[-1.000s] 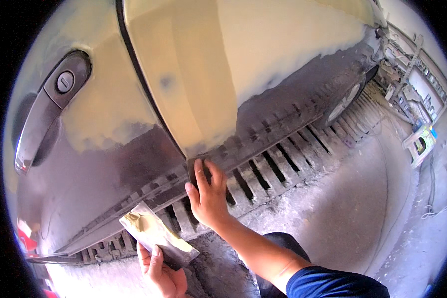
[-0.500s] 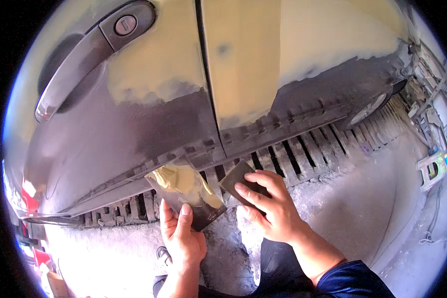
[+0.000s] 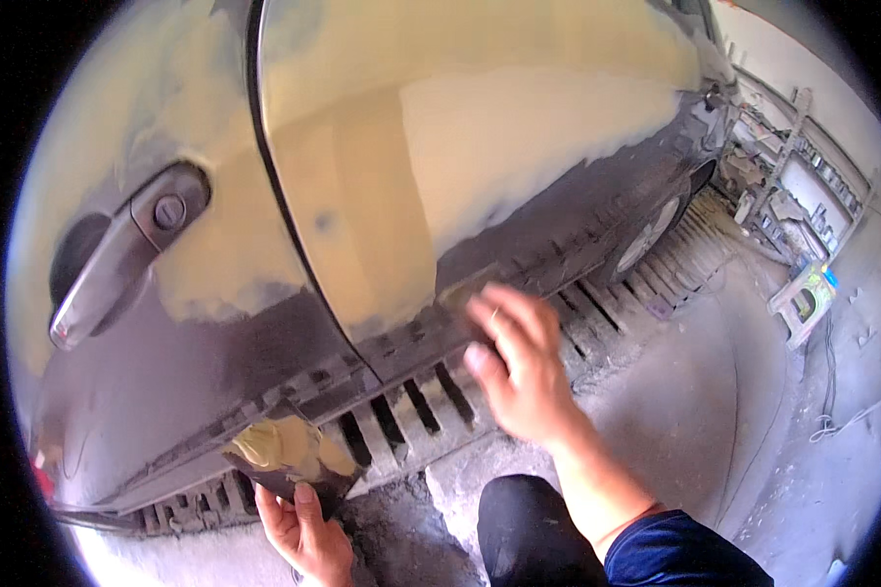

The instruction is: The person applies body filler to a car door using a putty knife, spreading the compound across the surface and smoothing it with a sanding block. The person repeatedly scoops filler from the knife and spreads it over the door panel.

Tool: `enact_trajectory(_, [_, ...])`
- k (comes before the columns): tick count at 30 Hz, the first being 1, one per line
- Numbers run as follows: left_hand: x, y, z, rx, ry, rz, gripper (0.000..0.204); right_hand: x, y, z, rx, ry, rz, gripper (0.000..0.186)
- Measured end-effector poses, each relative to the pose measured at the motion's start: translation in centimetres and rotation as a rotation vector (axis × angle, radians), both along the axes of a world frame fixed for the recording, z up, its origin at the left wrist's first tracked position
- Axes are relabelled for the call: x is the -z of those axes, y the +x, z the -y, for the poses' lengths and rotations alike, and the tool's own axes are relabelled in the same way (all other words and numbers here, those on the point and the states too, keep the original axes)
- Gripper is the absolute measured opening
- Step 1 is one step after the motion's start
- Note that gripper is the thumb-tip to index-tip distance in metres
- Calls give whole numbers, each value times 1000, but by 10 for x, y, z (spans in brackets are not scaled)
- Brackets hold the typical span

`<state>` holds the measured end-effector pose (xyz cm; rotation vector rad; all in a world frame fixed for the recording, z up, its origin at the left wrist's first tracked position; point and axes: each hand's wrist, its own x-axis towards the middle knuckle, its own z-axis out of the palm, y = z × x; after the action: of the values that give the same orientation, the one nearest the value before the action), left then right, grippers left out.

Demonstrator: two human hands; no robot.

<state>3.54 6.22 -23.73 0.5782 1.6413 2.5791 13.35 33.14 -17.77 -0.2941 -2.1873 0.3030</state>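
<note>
Door handle: far left we see the dark door handle (image 3: 117,264) on the car door (image 3: 215,382), ringed by pale yellow filler.
Left hand: our left hand (image 3: 303,533) comes up at the bottom edge, thumb and fingers pinching the dark mixing board (image 3: 289,460) by its lower edge; yellow filler sits on it, just below the door's bottom edge.
Floor grate: slotted floor grate (image 3: 411,416) runs under the sill.
Right hand: our right hand (image 3: 519,367) is blurred, fingers loosely spread, fingertips at the sill (image 3: 558,259); we cannot tell whether it holds anything.
Far right: a small step stool (image 3: 803,303) on the concrete.
</note>
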Motion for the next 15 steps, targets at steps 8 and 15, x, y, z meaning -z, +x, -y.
enact_trajectory(8, [0,-4,-7,135,105,170,48,-106,-40,-34,277,354,-145,49])
enact_trajectory(15, [-8,-2,-10,155,129,188,45,-114,-64,-16,262,371,-201,50])
